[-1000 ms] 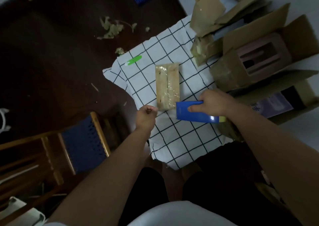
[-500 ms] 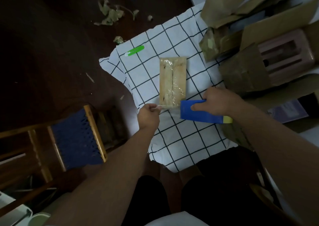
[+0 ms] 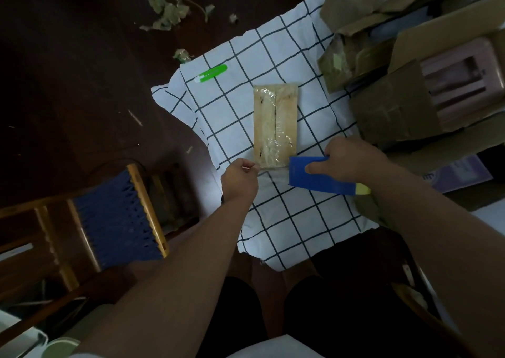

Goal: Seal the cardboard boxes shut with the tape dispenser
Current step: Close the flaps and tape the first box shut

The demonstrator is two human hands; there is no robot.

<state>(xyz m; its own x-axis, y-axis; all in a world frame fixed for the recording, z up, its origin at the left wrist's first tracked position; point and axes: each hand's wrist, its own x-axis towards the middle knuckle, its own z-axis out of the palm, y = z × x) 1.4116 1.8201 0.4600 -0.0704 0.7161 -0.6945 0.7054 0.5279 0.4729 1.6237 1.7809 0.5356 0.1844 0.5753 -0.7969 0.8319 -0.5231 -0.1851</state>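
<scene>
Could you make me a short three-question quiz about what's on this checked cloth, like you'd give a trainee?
1. True or false: the right hand grips the blue tape dispenser.
2. What lies on the checked cloth near its far left corner? A) scissors B) a green cutter C) a marker
3. Fill in: the left hand pinches something at the near end of the small cardboard ____.

Key
1. True.
2. B, the green cutter.
3. box: the small cardboard box, already covered in clear tape.
</scene>
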